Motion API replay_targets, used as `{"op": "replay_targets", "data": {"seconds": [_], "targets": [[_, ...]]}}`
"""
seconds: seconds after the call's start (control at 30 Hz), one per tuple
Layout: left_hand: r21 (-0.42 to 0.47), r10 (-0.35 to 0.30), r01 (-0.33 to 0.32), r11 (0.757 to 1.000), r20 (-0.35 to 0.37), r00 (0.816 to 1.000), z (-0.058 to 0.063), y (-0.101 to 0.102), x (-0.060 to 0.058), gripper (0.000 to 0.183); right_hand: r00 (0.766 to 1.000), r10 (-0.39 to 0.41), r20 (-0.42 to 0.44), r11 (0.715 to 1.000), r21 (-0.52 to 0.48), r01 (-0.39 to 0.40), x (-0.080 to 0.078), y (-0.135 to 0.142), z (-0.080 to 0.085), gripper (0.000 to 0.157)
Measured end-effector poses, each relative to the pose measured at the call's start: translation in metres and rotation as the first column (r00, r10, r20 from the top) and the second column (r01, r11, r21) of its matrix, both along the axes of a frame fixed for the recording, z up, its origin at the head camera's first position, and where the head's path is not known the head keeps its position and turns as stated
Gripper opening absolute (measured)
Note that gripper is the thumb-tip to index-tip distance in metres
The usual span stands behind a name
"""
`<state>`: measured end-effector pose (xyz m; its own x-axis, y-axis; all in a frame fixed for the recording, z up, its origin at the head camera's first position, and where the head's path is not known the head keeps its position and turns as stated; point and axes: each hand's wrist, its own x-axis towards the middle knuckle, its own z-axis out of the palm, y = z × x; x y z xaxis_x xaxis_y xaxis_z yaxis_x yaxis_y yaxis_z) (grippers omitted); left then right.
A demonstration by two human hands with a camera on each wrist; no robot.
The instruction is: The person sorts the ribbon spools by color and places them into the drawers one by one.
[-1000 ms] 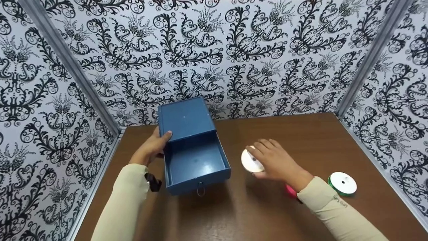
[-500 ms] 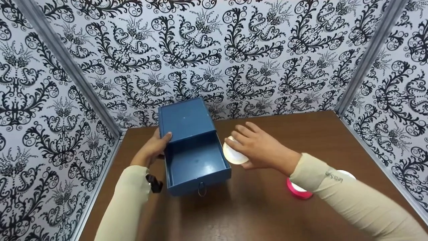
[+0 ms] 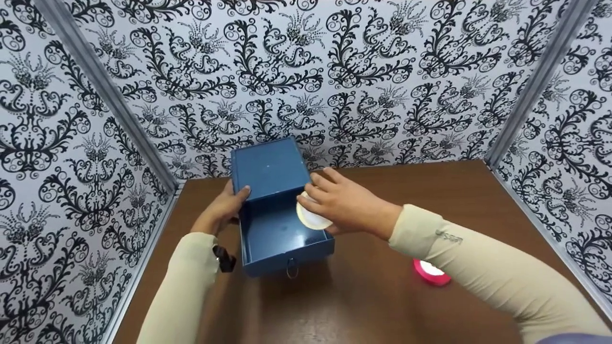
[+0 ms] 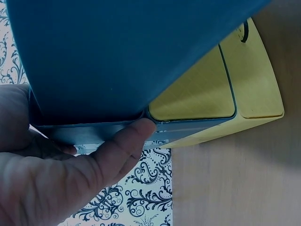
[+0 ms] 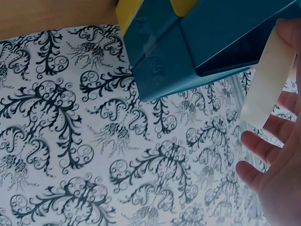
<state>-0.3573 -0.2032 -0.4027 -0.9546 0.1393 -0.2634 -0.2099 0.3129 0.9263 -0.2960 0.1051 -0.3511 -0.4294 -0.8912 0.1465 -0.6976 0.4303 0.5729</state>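
Observation:
A blue drawer box [image 3: 270, 167] stands at the back left of the table in the head view, its top drawer [image 3: 272, 236] pulled out and bare inside. My left hand [image 3: 222, 208] grips the box's left side, thumb on the edge of the top; the thumb also shows at the edge in the left wrist view. Beneath the blue part, that view shows a yellow drawer [image 4: 197, 94]. Fingers of my right hand [image 3: 354, 203] hold a cream ribbon spool [image 3: 311, 220] by its rim, tilted over the drawer's right side. Its plain cream edge [image 5: 265, 84] faces the right wrist camera.
A pink ribbon spool [image 3: 431, 272] lies on the brown table [image 3: 373, 301], partly behind my right sleeve. Patterned panels [image 3: 306, 81] with grey metal posts [image 3: 521, 81] enclose the table's back and sides. A wire ring pull [image 3: 292, 269] hangs from the drawer front.
My right hand has carried the cream spool leftward from above the table to over the drawer. The green spool is now hidden behind my right sleeve. My left hand keeps its grip.

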Motion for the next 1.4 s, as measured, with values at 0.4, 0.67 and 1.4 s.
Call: {"op": "replay_targets", "data": {"seconds": [0.4,0.67,1.4], "targets": [[-0.006,-0.010,0.010,1.000,0.013,1.000,0.001,0.002,0.002,0.068,1.000,-0.017,0.023,0.998,0.060,0.015,-0.006,-0.048,-0.014,0.093],[0.008,-0.017,0.017,1.000,0.012,1.000,0.005,0.005,0.002,0.067,0.998,-0.019,0.058,0.998,0.066,0.015,-0.022,-0.056,-0.030,0.087],[-0.024,-0.019,0.019,1.000,0.004,1.000,0.000,-0.001,0.001,0.067,0.996,-0.005,0.084,1.000,0.007,0.005,-0.033,-0.063,-0.055,0.085]]}}
